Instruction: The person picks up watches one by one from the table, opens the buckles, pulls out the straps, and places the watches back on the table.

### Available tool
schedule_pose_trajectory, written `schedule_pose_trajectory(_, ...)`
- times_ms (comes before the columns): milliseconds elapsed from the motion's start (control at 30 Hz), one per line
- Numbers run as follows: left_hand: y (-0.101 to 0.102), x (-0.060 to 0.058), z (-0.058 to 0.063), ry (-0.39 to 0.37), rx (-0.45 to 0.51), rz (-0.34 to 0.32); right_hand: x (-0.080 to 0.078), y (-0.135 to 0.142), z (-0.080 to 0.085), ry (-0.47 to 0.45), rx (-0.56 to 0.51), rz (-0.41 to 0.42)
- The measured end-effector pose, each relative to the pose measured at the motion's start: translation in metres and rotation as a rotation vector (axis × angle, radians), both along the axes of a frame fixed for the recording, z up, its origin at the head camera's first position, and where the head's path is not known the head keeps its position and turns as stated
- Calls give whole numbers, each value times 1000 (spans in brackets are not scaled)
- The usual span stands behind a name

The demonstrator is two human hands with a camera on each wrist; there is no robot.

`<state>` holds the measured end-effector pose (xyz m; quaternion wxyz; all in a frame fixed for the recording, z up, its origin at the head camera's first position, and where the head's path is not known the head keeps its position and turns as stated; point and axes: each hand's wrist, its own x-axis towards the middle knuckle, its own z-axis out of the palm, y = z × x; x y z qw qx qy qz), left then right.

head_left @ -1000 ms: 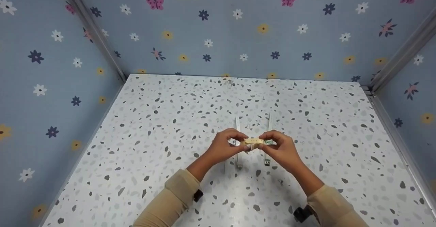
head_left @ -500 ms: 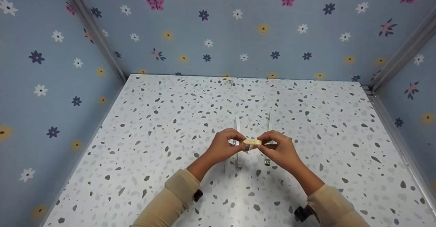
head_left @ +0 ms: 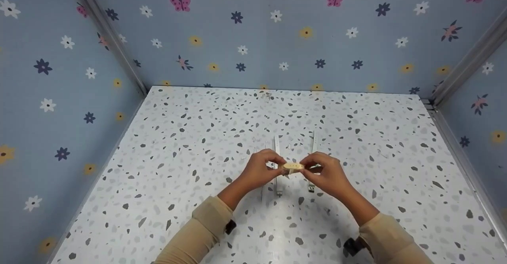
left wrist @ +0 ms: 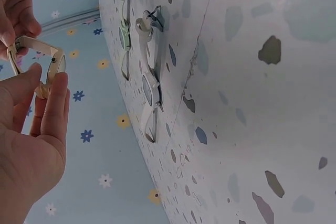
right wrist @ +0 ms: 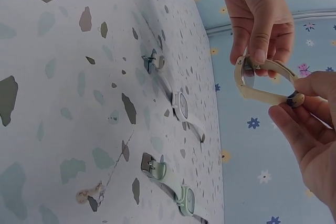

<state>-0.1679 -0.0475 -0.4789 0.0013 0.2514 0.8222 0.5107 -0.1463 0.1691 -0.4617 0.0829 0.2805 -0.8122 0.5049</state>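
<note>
Raised over the table, a cream wristwatch (head_left: 293,166) has its strap bent round into a loop. My left hand (head_left: 259,169) pinches one side of it between thumb and fingers. From the other side, my right hand (head_left: 325,175) pinches the strap by its buckle (right wrist: 295,99). The strap's punched holes face up in the head view. In the right wrist view, the cream watch case (right wrist: 247,72) sits by the left hand's fingertips. Below the hands lie a white watch (left wrist: 151,88) and a pale green watch (right wrist: 187,200), both with straps laid out lengthwise, partly hidden by my hands in the head view.
The white speckled table (head_left: 198,129) reaches back to a blue flowered wall (head_left: 269,38). Side panels (head_left: 59,137) stand at left and right with metal corner strips. A thin crack (left wrist: 197,51) runs across the tabletop near the white watch.
My right hand has shifted slightly left, closer to my left hand, and the visible cream strap between the fingers looks shorter and flatter. The two watches on the table have stayed put.
</note>
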Motion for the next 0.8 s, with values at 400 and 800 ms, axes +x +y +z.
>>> schedule_pose_trajectory(400,0,-1,-4,-16,8,14,-1,6,-5,-54,-32,-12)
schedule_pose_trajectory(800,-2,-2,-11,-66,77,9,7,9,8,-128,-140,37)
